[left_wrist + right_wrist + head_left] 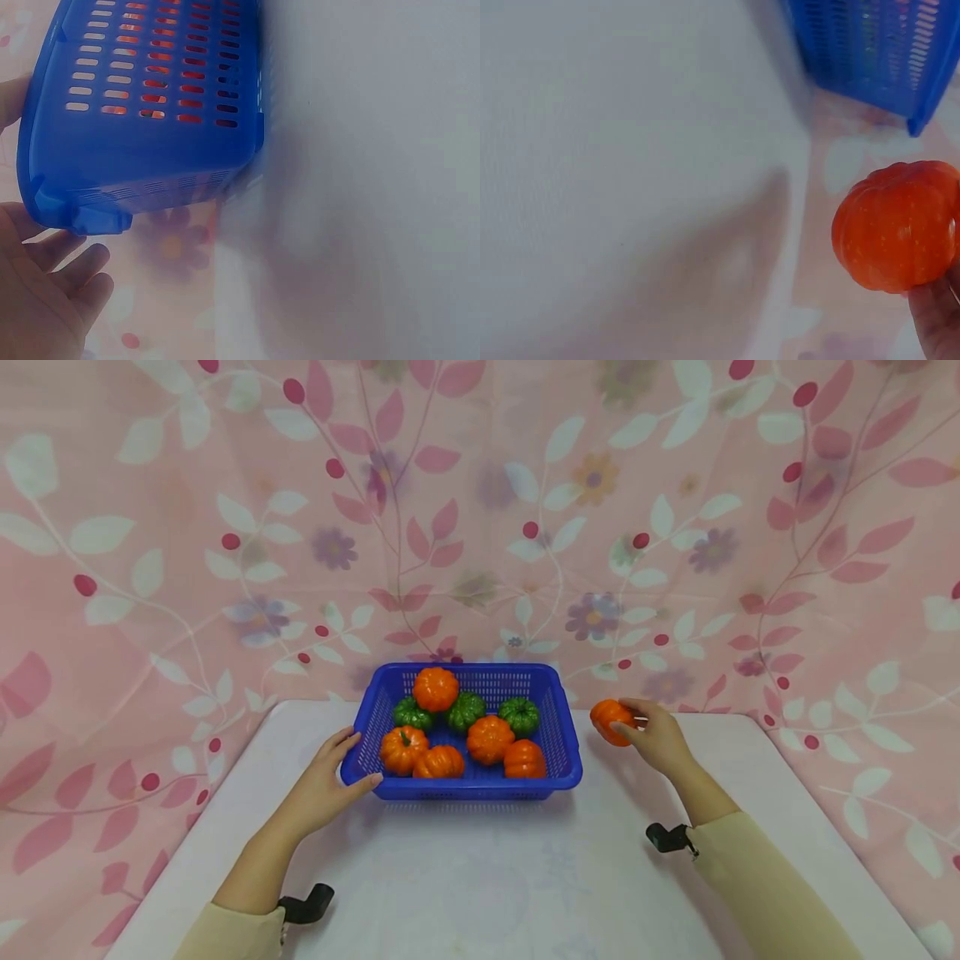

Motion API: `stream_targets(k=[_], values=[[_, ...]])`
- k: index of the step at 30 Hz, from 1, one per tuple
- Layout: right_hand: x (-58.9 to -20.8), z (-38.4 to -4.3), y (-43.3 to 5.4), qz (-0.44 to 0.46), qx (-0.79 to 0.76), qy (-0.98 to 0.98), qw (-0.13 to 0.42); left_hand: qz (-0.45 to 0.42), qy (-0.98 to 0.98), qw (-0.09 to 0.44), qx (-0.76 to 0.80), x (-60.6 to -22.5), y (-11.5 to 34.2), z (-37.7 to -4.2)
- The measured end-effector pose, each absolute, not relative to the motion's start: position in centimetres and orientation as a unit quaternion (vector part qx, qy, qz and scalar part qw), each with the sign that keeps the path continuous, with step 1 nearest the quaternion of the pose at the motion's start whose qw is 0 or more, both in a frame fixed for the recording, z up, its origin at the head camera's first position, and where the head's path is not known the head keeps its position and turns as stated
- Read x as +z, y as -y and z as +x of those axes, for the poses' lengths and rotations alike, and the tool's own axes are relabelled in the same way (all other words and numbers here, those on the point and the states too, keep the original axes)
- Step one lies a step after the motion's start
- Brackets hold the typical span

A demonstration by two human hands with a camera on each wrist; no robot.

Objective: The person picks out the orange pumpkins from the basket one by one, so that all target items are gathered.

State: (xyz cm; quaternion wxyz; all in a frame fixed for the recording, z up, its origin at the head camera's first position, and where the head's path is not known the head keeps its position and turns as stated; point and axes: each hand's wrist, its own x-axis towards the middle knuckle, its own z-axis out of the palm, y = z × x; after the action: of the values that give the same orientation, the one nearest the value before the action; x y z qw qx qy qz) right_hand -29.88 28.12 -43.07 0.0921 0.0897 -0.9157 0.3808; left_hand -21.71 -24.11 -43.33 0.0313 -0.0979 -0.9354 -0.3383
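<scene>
At the right of the head view, my right hand (660, 741) grips a small orange pumpkin (611, 722) between thumb and fingers, held beside the basket. In the right wrist view the pumpkin (897, 226) shows its ribbed side, with only part of the hand (936, 319) visible. My left hand (324, 783) rests at the left rim of the blue plastic basket (480, 789), fingers spread and thumb near the front corner. In the left wrist view, the left fingers (71, 274) lie loosely extended by the basket's edge (142, 150).
Inside the basket lie several orange pumpkins (491, 739) and three green pumpkins (519, 717). The basket stands on a white table (480, 877), toward its back edge. Behind the table hangs a pink floral cloth (480, 527).
</scene>
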Motion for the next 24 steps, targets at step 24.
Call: stream_targets(k=[24], values=[[-45.9,-32.6,-28.7,0.093,0.377,0.920,0.057,-0.099,0.937,0.029,-0.333,-43.4,24.3,-21.8]])
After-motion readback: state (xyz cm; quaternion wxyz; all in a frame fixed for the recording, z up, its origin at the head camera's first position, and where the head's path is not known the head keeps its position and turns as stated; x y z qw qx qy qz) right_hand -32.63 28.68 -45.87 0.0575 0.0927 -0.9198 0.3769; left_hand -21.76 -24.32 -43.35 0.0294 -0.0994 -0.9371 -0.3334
